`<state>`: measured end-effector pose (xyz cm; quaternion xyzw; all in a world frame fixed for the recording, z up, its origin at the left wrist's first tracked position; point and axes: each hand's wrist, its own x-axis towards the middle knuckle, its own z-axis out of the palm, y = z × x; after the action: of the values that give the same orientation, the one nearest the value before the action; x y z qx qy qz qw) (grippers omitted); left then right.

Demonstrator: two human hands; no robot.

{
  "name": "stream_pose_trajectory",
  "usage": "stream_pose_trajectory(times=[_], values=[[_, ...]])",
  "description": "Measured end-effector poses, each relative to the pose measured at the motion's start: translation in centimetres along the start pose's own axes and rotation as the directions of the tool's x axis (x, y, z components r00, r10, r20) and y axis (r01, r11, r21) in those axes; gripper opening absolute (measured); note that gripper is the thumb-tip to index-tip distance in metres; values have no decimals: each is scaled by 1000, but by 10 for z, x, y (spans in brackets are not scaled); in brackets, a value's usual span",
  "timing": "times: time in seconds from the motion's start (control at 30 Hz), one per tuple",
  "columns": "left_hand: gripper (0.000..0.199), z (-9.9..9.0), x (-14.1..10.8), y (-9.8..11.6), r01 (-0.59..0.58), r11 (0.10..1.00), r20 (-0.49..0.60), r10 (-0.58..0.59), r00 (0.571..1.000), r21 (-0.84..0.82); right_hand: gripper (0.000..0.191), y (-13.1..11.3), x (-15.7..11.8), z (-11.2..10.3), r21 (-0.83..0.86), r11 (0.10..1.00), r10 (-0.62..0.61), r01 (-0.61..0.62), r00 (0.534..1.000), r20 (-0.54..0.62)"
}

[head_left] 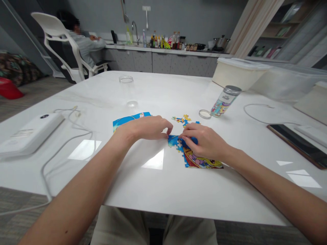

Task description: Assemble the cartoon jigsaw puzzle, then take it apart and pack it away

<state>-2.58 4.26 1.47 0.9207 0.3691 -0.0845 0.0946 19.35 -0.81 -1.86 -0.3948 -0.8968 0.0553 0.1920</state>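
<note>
A partly assembled jigsaw puzzle [203, 162] with a colourful cartoon picture lies on the white table in front of me. My left hand [155, 127] is closed at its upper left corner, thumb and index finger pinching the edge of a blue jigsaw section [173, 140]. At the join between that section and the larger part, my right hand [200, 139] presses with fingers together and hides some of the picture. Loose jigsaw pieces [186, 118] are scattered just beyond. A blue picture sheet [127, 119] sits partly under my left forearm and wrist.
Beyond my right hand stand a printed clear jar [224, 102] and a ring-shaped lid [205, 114]. An upright clear container [127, 90] is farther left. A white device [30, 132] with cables lies left, a phone [297, 144] right. A person [85, 44] sits at the back left.
</note>
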Motion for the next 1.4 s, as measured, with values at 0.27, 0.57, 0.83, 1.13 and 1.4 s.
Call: stream_pose_trajectory(times=[0.27,0.57,0.83,1.13,1.4], values=[[39,-4,-1,7,50,999,-2,-50,999,-20,25,4,1,-2,-12,999,37,-37,999,-10],[42,2,0,3,37,995,26,-35,999,-96,23,3,2,-2,-6,991,131,-132,988,-79],[39,4,1,2,50,996,26,-48,998,-77,25,8,5,-4,13,954,298,-300,942,-154],[44,-2,-1,12,62,996,71,-57,996,-64,25,8,6,-4,29,941,336,-336,929,-155],[44,-1,-1,12,82,995,73,-78,994,-51,25,9,6,-3,18,942,333,-334,932,-142]])
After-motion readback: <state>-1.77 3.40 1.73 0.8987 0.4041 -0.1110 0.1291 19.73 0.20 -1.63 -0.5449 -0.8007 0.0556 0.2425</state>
